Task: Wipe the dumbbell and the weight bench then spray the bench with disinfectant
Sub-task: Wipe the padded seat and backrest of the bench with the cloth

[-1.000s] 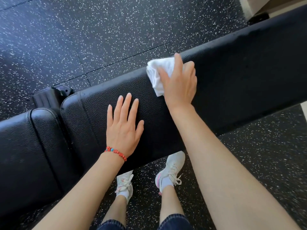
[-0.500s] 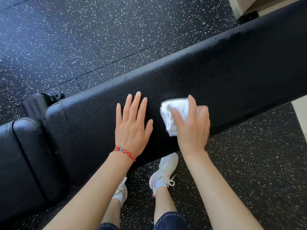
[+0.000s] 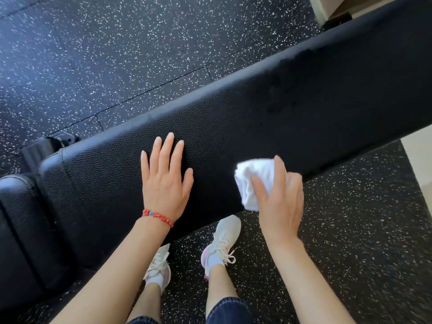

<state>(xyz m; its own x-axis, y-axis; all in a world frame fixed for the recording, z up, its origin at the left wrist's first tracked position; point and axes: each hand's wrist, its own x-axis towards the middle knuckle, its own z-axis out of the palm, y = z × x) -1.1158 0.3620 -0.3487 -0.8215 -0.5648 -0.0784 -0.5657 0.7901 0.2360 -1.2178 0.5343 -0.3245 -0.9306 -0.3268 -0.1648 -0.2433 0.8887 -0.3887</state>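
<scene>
1. Task stage, judged from the scene: wiping of the weight bench [image 3: 257, 118] is under way. No dumbbell and no disinfectant bottle are in view, so the dumbbell step cannot be verified, and the spray step appears outstanding.
2. The right hand [image 3: 279, 202] grips a bunched white cloth [image 3: 251, 181], fingers curled over it, at the near edge of the weight bench pad.
3. The left hand [image 3: 166, 178] lies flat on the pad, fingers straight and together, left of the cloth. A red beaded bracelet [image 3: 157, 216] circles its wrist.
4. A darker, wet-looking patch [image 3: 282, 94] marks the pad beyond the cloth, towards its far edge.
5. Pad: long, black, pebble-grained upholstery with rounded edges. A separate seat cushion [image 3: 21, 220] adjoins its left end.
6. Cloth: soft, thick, crumpled.
7. Floor [image 3: 117, 54]: dark speckled rubber tiles.
</scene>
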